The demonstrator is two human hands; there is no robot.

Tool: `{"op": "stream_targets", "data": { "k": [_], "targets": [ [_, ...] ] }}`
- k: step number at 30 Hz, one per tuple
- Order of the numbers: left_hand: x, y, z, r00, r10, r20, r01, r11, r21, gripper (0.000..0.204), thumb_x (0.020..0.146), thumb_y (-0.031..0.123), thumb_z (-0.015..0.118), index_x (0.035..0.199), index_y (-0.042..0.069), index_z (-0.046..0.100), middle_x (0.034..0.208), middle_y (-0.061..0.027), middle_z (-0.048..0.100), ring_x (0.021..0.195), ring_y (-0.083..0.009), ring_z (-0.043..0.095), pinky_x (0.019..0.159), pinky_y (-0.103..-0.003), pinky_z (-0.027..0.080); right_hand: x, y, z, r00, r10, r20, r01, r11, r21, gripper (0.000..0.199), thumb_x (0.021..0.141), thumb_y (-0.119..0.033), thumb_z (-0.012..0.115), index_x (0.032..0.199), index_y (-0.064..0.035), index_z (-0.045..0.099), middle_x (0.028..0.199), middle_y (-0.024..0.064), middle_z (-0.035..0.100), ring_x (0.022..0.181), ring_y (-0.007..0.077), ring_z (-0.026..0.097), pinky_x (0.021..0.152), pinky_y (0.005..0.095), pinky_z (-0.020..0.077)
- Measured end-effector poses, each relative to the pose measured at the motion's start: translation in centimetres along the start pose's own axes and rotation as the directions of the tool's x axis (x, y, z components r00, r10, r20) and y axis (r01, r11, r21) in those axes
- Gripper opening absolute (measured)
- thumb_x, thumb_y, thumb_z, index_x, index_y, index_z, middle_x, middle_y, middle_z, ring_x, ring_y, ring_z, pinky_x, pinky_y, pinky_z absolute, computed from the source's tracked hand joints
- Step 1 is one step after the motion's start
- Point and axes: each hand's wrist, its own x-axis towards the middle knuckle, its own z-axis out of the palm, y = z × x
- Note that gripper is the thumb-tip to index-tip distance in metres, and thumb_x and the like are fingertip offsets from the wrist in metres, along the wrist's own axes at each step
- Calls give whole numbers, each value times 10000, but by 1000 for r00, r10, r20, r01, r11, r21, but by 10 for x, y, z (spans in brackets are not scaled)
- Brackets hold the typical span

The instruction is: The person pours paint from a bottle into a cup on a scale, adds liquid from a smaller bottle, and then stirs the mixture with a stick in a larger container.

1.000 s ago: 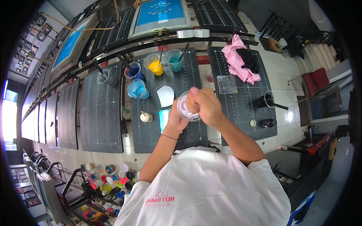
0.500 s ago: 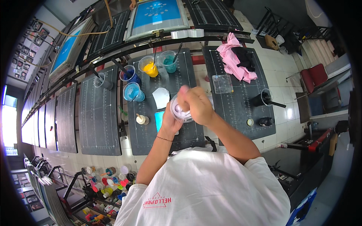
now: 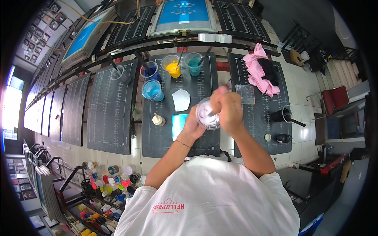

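In front of my chest, my left hand [image 3: 193, 126] is wrapped round a clear plastic cup [image 3: 199, 122] of pale lilac-white paint [image 3: 204, 114]. Above the rim, my right hand [image 3: 229, 110] is a closed fist on a stirring stick [image 3: 212, 114]; most of the stick is hidden by the fingers, and its lower part dips into the paint. Left of the cup lie a phone [image 3: 178, 128] with a lit blue screen and an irregular white paper piece [image 3: 181, 100]. A small cream-coloured pot [image 3: 158, 120] with a stick in it stands farther left.
Cups of yellow [image 3: 173, 70], teal [image 3: 194, 67], dark blue [image 3: 151, 72] and light blue paint [image 3: 152, 91] stand on the black board [image 3: 161, 139]. The right board holds pink cloth [image 3: 258, 74], a clear flat case [image 3: 245, 94] and a black paint cup [image 3: 282, 115]. Framed screens [image 3: 182, 28] lie beyond.
The view has shifted, so the boards sit farther right in it. My right fist has moved a little over the cup, uncovering more paint and part of the stick. My left hand keeps its hold.
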Motion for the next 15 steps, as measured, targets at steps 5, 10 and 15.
{"op": "stream_targets", "data": {
  "k": [5, 10, 15],
  "targets": [
    [2, 0, 3, 999, 26, -19, -26, 1000, 18, 463, 1097, 318, 285, 1262, 17, 595, 1235, -112, 675, 1143, -234, 648, 1020, -391, 519, 2, -1, -3, 959, 70, 275, -190, 877, 440, 505, 1085, -270, 389, 620, -87, 320, 552, -8, 280, 492, 108, 243, 487, 316, 208],
    [-3, -6, 22, 976, 38, -215, -29, 999, 46, 468, 1091, 321, 292, 1270, 4, 585, 1258, -131, 664, 1153, -247, 645, 1030, -394, 509, 2, 2, -3, 999, 20, 25, -25, 971, 237, 526, 1089, -264, 386, 607, -59, 341, 550, 2, 332, 516, 115, 276, 511, 314, 229],
    [0, 3, 12, 985, -9, -169, 10, 1000, 2, 481, 1095, 318, 283, 1284, -13, 577, 1253, -145, 666, 1162, -259, 642, 1032, -394, 510, 1, 2, -6, 1000, 15, 7, -17, 943, 332, 536, 1097, -287, 378, 611, -60, 356, 563, 0, 350, 509, 110, 266, 516, 311, 224]
  ]
}}
